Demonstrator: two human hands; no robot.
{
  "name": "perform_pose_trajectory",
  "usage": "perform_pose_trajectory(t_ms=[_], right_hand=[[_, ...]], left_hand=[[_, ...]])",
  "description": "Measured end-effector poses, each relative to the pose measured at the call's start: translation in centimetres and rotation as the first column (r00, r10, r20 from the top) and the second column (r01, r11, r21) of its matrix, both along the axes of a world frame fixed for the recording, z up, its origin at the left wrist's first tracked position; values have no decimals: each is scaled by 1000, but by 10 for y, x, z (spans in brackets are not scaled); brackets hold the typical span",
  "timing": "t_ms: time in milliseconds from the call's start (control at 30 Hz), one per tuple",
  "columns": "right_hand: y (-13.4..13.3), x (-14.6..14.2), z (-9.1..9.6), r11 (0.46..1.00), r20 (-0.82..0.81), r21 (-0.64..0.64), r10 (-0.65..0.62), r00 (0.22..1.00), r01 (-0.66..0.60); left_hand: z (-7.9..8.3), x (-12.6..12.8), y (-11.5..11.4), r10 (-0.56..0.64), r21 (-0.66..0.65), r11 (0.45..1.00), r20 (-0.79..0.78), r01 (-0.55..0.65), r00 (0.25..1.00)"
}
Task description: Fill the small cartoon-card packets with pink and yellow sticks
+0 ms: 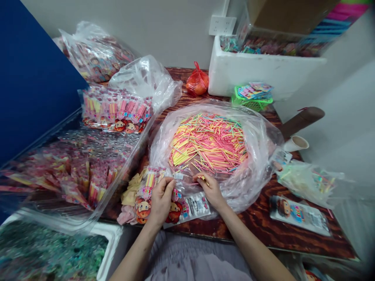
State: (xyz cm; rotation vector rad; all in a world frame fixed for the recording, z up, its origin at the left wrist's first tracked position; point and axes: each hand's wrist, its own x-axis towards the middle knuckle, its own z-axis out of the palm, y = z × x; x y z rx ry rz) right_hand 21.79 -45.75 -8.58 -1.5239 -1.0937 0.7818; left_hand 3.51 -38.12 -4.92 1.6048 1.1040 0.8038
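My left hand [161, 199] is closed at the table's front edge, thumb and fingers together on a printed plastic packet [143, 207] with a cartoon face. Which packet layer it grips is partly hidden. More flat printed packets [193, 207] lie beside and under it. My right hand [213, 191] is closed on a small bundle of thin coloured sticks [202, 177], their ends showing between thumb and fingers. Just beyond it, a large open clear bag [258, 156] holds a heap of pink, yellow and green sticks [209, 142].
On the left, a clear tray [117, 195] holds many filled packets, with more packets [117, 111] standing behind. A red bag [197, 82], green basket [253, 102], white foam box [258, 72], paper cup [296, 143] and clear bag of sticks [310, 181] surround the heap.
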Motion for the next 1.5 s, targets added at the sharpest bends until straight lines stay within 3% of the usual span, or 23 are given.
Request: perform_pose_trajectory(t_ms=[167, 433, 567, 700, 767, 833, 933, 1033, 1133, 1233, 1333, 1433, 1500], right_hand=[[-1, -1, -1, 1000, 3, 0, -7, 1000, 7], [0, -2, -1, 1000, 8, 7, 3, 1000, -3], [0, -2, -1, 1000, 13, 0, 8, 1000, -8], [0, -2, 0, 1000, -30, 2, -11, 999, 11], [1, -2, 0, 999, -83, 8, -35, 996, 36], [2, -2, 0, 997, -173, 4, -79, 982, 81], [4, -2, 4, 985, -401, -35, -170, 900, 170], [11, -1, 20, 976, -612, -60, -204, 764, 212], [25, 0, 49, 981, -747, 21, -114, 655, 195], [40, 0, 77, 986, -866, 67, -17, 500, 150], [50, -2, 91, 997, -935, 56, 36, 353, 47], [52, -6, 90, 999, -953, 27, 38, 302, -39], [51, -9, 86, 997, -941, -6, 18, 337, -71]], left_hand=[[0, -3, 1, -32, -71, 997, 61, 36, 998], [9, 2, 3, 51, -206, 979, 250, 1, 967], [11, 5, 0, 85, -164, 985, 190, -53, 978], [11, 7, -5, -84, -7, 996, 109, 85, 990], [7, 7, -7, -120, -32, 992, 103, 124, 987], [1, 6, -9, -51, -132, 989, 124, 68, 991], [-5, 2, -11, 64, -197, 980, 126, -38, 990], [-3, -1, -10, 61, -132, 990, 120, -45, 991], [4, 0, -8, 14, -34, 999, 157, -9, 988], [9, 3, -9, -36, 41, 999, 189, 29, 981], [9, 3, -10, -50, 67, 997, 202, 37, 978], [5, 2, -11, -59, 80, 996, 212, 43, 976], [4, 2, -11, -56, 85, 996, 224, 38, 973]])
